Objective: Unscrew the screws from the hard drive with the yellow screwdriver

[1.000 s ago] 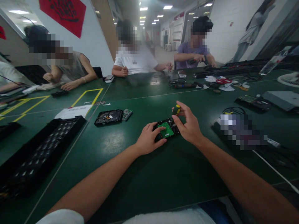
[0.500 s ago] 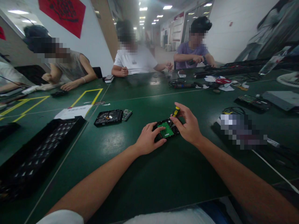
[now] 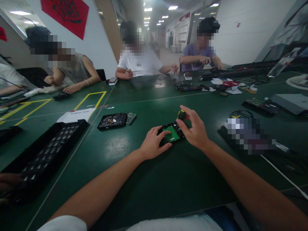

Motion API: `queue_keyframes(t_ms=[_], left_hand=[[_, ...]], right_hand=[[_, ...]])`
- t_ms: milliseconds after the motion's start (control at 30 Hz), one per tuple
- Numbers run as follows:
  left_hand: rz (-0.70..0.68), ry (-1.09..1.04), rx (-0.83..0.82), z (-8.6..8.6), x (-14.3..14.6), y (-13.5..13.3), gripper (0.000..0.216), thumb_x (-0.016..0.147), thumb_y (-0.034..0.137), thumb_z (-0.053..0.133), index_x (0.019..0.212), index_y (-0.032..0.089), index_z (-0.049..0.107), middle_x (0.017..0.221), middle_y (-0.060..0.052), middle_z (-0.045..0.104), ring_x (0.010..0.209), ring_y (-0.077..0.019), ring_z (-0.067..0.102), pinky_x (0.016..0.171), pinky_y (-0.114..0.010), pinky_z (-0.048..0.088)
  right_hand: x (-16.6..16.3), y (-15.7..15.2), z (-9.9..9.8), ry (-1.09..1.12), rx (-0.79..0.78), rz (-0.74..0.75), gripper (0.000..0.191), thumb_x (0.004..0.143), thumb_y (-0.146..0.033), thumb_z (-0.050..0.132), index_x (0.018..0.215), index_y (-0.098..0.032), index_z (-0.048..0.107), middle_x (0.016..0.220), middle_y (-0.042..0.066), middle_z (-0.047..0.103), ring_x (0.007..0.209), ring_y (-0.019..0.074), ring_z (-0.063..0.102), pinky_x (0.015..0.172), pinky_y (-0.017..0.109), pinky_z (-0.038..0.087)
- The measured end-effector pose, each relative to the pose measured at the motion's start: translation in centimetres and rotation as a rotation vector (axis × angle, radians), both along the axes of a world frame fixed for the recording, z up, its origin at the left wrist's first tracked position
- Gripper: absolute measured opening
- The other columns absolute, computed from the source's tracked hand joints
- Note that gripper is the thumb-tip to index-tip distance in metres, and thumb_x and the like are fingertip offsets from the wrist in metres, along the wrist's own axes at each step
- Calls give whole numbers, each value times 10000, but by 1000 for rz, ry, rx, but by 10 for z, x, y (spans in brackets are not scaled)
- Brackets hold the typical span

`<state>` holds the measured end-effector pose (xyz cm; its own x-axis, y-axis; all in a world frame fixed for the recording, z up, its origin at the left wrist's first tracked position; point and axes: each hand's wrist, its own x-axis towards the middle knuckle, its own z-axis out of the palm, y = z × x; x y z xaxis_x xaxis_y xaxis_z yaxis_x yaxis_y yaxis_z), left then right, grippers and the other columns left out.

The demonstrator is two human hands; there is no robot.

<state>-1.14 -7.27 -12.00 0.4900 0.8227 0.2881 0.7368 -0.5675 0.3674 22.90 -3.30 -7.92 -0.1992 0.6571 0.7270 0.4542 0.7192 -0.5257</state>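
A hard drive (image 3: 173,136) with a green circuit board facing up lies on the table in front of me. My left hand (image 3: 153,144) holds it down from the left, fingers across the board and thumb along the near edge. In my right hand (image 3: 195,130) is a small yellow and black screwdriver (image 3: 182,114), pinched by the handle and standing nearly upright over the drive's right part. Its tip meets the drive near the board's edge, though the exact spot is too small to make out. Left of them lie another opened hard drive (image 3: 112,121) and a loose circuit board (image 3: 131,118).
A long black tray (image 3: 51,150) stands at the left, with another person's hand (image 3: 9,180) at its near end. A white paper sheet (image 3: 78,115) lies behind it. Right are a partly blurred-out object (image 3: 250,134), cables and another drive (image 3: 261,106). Several people sit across the table.
The screwdriver handle has turned in my right fingers, showing more black. My left hand and the drive stay put. Another person's hand has come in at the left tray.
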Motion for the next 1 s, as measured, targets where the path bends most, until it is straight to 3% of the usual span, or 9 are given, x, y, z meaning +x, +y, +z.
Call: queue_keyframes(t_ms=[133, 333, 600, 767, 1000], left_hand=[[1, -7, 3, -1, 0, 0, 598, 980, 548, 681, 1511, 295, 573, 1586, -156, 470, 1491, -388, 423, 1195, -612, 406], [3, 6, -6, -3, -1, 2, 604, 986, 567, 666, 1515, 293, 568, 1598, -162, 456, 1499, -390, 410, 1193, -613, 405], [7, -3, 13, -3, 0, 1, 593, 981, 556, 677, 1502, 287, 585, 1588, -159, 470, 1490, -381, 426, 1200, -600, 406], [6, -3, 8, -2, -1, 1, 603, 977, 563, 678, 1506, 290, 579, 1590, -161, 467, 1489, -386, 427, 1196, -605, 410], [3, 10, 1, -3, -1, 2, 606, 987, 573, 659, 1512, 282, 574, 1595, -165, 460, 1493, -391, 420, 1195, -608, 408]], right_hand=[[-1, -1, -1, 56, -85, 87, 582, 1074, -362, 553, 1631, -394, 386, 1366, 68, 690, 1093, 270, 736, 1047, 546, 604], [0, 1, -3, 32, -2, -32, 587, 998, -400, 694, 1551, -394, 498, 1373, 79, 665, 1065, 292, 719, 986, 549, 626], [-3, 1, -4, 75, -79, 88, 588, 1067, -348, 567, 1623, -373, 379, 1413, 80, 668, 1117, 265, 744, 1040, 532, 620], [-2, 2, -5, 55, 19, -34, 589, 989, -383, 710, 1537, -383, 493, 1359, 69, 684, 998, 263, 740, 966, 517, 642], [-1, -1, -2, 4, 25, -45, 556, 1048, -363, 595, 1585, -397, 454, 1328, 71, 694, 1009, 279, 722, 970, 542, 623]])
